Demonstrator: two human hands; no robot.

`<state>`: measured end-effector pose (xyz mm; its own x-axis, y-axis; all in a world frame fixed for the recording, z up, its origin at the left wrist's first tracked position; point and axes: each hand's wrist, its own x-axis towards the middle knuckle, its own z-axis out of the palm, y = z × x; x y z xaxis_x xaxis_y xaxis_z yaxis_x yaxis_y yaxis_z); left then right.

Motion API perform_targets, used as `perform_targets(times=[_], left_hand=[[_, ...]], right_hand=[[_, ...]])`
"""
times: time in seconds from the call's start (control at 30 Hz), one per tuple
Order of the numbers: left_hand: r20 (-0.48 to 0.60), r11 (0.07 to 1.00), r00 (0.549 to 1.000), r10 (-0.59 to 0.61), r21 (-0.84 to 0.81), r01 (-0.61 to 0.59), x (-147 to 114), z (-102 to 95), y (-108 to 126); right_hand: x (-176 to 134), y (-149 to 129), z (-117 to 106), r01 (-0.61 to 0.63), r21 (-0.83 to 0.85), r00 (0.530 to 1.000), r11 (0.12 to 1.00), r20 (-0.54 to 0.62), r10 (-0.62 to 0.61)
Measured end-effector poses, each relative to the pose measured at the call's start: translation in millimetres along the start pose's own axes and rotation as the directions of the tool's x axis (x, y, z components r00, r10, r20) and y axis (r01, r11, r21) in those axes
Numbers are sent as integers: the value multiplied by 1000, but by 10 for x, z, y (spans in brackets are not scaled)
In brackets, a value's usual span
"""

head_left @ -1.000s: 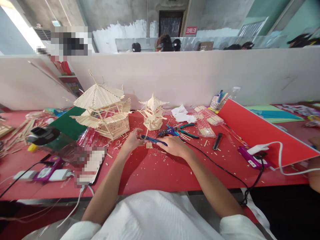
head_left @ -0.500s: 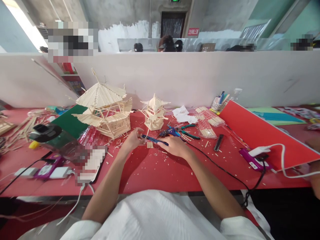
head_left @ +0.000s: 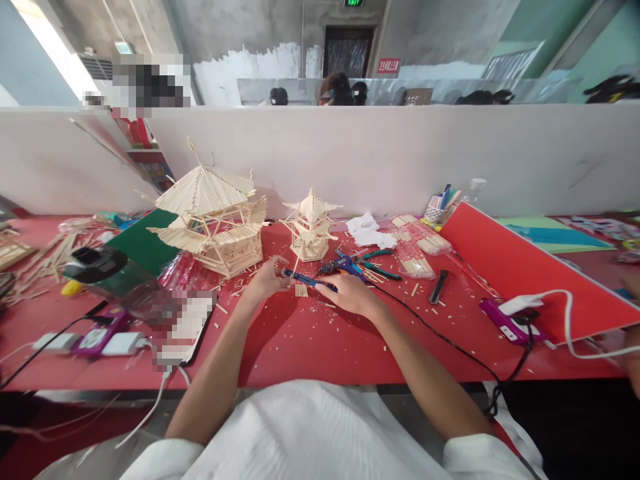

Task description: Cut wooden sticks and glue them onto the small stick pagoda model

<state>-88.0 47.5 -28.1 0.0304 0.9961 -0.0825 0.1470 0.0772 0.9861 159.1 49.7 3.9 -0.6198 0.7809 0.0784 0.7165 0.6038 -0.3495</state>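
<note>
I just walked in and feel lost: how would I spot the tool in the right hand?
On the red table, find the smaller stick pagoda. On its near side, the right hand grips a slim blue tool. Unlike the green-handled pliers to its right, it is held, not lying loose.

left near: bottle (head_left: 120, 283) beside phone (head_left: 194, 328), purple power strip (head_left: 100, 335) with white plugs (head_left: 123, 344). green board (head_left: 143, 243) behind bottle. right: red board (head_left: 530, 273), second purple strip (head_left: 503, 322) by its near edge. far right: pen cup (head_left: 434, 213).

Row of sticks (head_left: 301, 291): bare matt wood
Small pavilion (head_left: 311, 230): ridged wood
Bottle (head_left: 120, 283): translucent plastic
Desk (head_left: 320, 353): smooth
</note>
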Motion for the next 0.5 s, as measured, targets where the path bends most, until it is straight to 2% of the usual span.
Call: perform_targets(times=[0.27, 0.5], left_hand=[[6, 1000, 1000, -2, -27, 2, -10, -1, 10], [8, 999, 1000, -3, -40, 3, -7, 0, 8]], right_hand=[[-6, 30, 7, 18, 62, 1000, 998, 3, -18], [-2, 14, 5, 13, 22, 1000, 1000, 3, -13]])
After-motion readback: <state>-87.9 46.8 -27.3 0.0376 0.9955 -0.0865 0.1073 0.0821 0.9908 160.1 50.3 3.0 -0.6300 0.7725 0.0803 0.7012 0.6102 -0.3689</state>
